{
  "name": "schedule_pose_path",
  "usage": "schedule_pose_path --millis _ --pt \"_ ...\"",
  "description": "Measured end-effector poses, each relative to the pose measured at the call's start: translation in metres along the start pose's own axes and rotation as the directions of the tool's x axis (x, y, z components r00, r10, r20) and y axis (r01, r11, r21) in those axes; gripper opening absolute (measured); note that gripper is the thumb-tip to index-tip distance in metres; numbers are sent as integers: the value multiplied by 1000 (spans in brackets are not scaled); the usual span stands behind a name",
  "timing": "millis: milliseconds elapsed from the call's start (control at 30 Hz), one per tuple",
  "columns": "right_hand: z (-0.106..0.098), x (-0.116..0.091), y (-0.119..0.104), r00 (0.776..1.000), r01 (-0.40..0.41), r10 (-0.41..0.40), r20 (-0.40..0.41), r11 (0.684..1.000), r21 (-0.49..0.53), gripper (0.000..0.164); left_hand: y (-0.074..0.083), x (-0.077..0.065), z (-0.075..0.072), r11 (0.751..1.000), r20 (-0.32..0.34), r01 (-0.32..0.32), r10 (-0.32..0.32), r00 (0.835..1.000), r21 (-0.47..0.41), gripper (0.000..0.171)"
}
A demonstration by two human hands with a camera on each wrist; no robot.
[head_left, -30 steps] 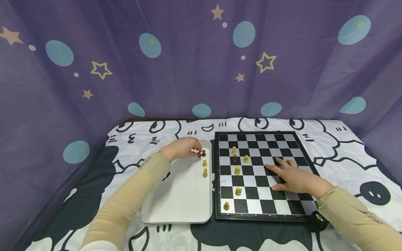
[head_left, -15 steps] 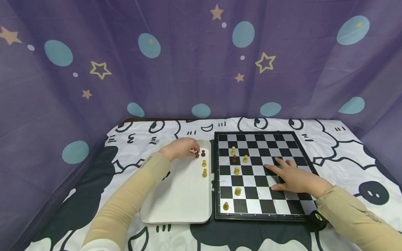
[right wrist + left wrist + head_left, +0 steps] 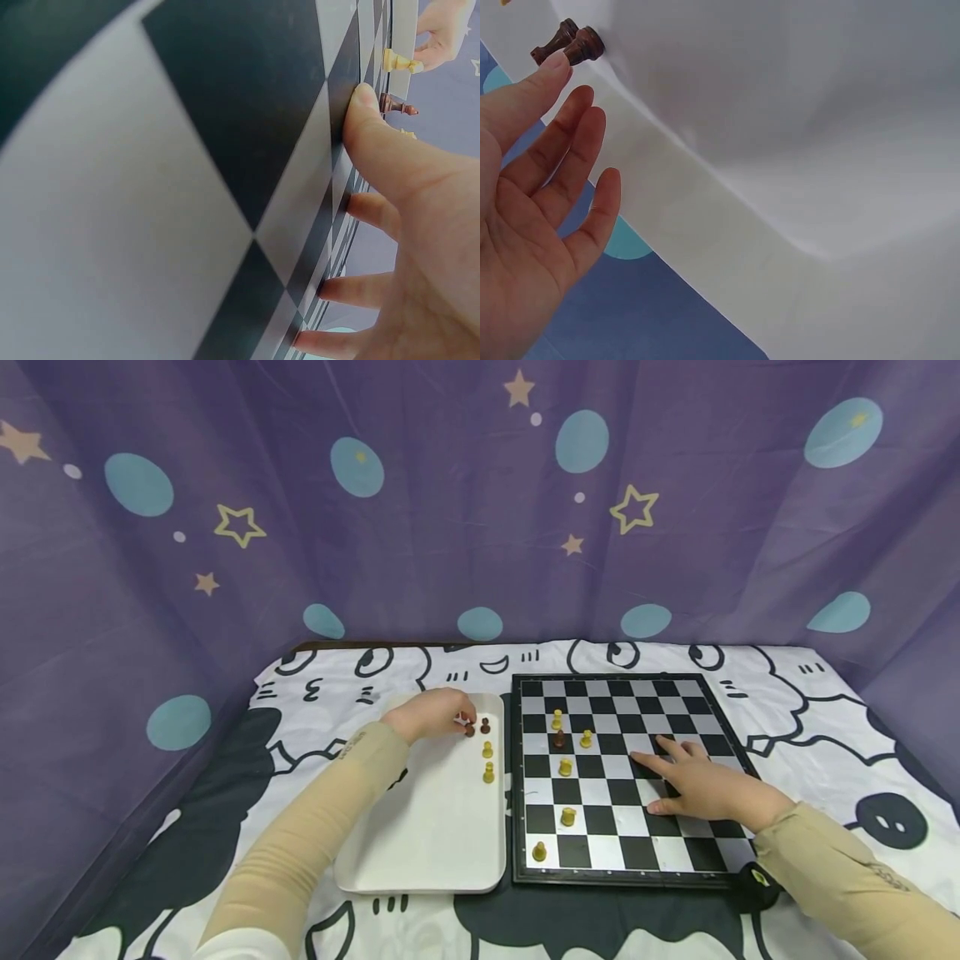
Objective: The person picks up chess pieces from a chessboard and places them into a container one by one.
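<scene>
the left hand (image 3: 433,713) is nearly closed at the tips, thumb and forefinger apparently pinching a glossy dark brown chess piece (image 3: 469,731) near the far right corner of a white, shallow, rounded tray (image 3: 420,852). contact with the tray floor cannot be told. a second brown piece (image 3: 485,726) is just beside it; two yellow pieces (image 3: 488,772) stand nearer. the right hand (image 3: 701,785) is spread, tips on the black-and-white chequered board (image 3: 626,852), holding nothing. judged step: positioning one piece at the tray. the next move calls for steadiness clear of its neighbour. surface: white cloth (image 3: 585,927), black cartoon print. behind: purple curtain (image 3: 420,543), teal ovals, stars.
</scene>
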State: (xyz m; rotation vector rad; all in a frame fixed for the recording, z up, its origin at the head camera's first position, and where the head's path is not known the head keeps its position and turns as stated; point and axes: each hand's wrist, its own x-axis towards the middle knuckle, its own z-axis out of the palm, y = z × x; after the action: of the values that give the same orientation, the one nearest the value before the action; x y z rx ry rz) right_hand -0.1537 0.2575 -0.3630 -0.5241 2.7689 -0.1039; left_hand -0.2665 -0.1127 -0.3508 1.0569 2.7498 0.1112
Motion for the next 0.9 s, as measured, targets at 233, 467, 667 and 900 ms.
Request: schedule_pose_path --millis 233,467,667,900 --pt "0 0 0 1000 0 0 -4 1000 3 80 0 -2 -2 1000 -2 1 -1 1000 9 13" --pt "0 0 0 1000 0 0 -6 1000 -2 80 1 -6 -6 1000 -4 3 -2 1000 6 17" --pt "0 0 0 1000 6 -6 -10 1000 -4 81 2 -8 -8 1000 -19 -7 7 1000 8 19" --pt "1 0 0 1000 13 -13 -12 1000 -3 80 1 -9 -9 999 -62 -33 31 998 -26 22"
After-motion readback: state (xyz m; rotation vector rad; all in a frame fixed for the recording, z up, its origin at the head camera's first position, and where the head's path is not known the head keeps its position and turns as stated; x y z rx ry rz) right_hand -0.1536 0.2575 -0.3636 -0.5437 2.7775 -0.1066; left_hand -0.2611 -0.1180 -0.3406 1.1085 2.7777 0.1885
